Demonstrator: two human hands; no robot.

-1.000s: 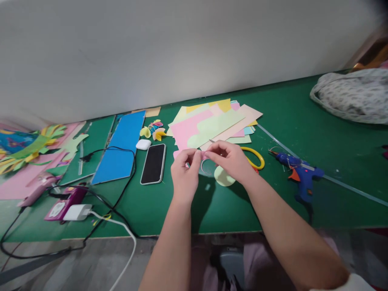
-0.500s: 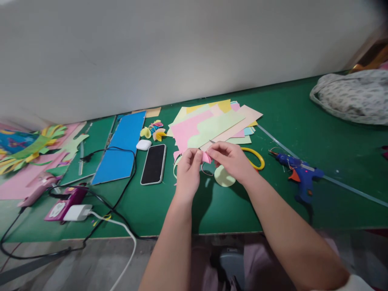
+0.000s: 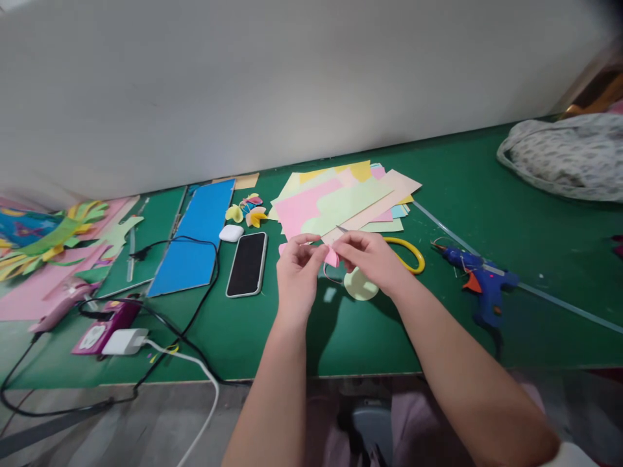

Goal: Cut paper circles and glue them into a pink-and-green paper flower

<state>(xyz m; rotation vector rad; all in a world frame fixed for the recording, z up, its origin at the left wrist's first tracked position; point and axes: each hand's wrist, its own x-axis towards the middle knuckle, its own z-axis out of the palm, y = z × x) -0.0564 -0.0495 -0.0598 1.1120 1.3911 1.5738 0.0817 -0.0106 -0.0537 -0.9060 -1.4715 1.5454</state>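
A small folded pink paper piece point(image 3: 331, 257) is pinched between both hands, above the green table. My left hand point(image 3: 300, 269) grips its left side with thumb and fingers closed. On its right side, my right hand point(image 3: 370, 256) is closed on the same piece. A pointed grey tip shows above the right hand's fingers; what it belongs to is partly hidden. Below the right hand lies a pale green paper circle point(image 3: 361, 284). The yellow scissor handle point(image 3: 416, 255) shows just right of that hand. Layered pastel paper sheets point(image 3: 350, 201) lie behind the hands.
A phone point(image 3: 246, 264), white earbud case point(image 3: 231, 233), small paper flowers point(image 3: 254, 211) and blue board point(image 3: 197, 237) are at left. Cables cross near a pink power strip point(image 3: 104, 327). A blue glue gun point(image 3: 487, 282) and cloth bag point(image 3: 569, 155) stand at right.
My left hand has shifted slightly left and its fingers have lifted and spread a little, with the thumb still at the pink piece. My right hand has barely moved.
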